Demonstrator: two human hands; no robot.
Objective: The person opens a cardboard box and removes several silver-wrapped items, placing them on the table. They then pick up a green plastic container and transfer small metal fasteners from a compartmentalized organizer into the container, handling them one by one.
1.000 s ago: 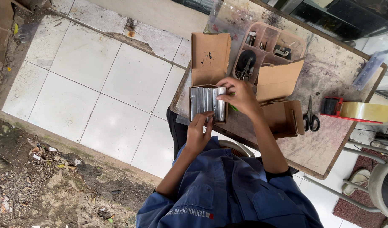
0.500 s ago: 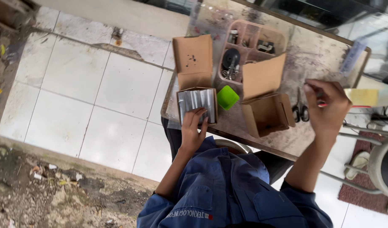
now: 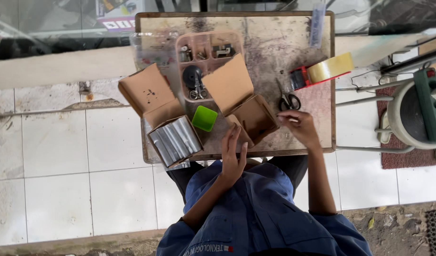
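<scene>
The left hand (image 3: 233, 159) is open, fingers extended, resting against the flap of the empty cardboard box (image 3: 253, 118) at the worktop (image 3: 275, 47) front edge. The right hand (image 3: 298, 125), fingers loosely curled, holds nothing visible just below the scissors (image 3: 288, 98).

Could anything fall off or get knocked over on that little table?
Maybe. The box of silver packs sits right at the table edge and seems to hang over it, so a bump from the left hand could tip it onto the tiles. The right hand is close to the scissors, so a quick move might nick a finger. The tape dispenser also sticks out past the far side and could slide off.
</scene>
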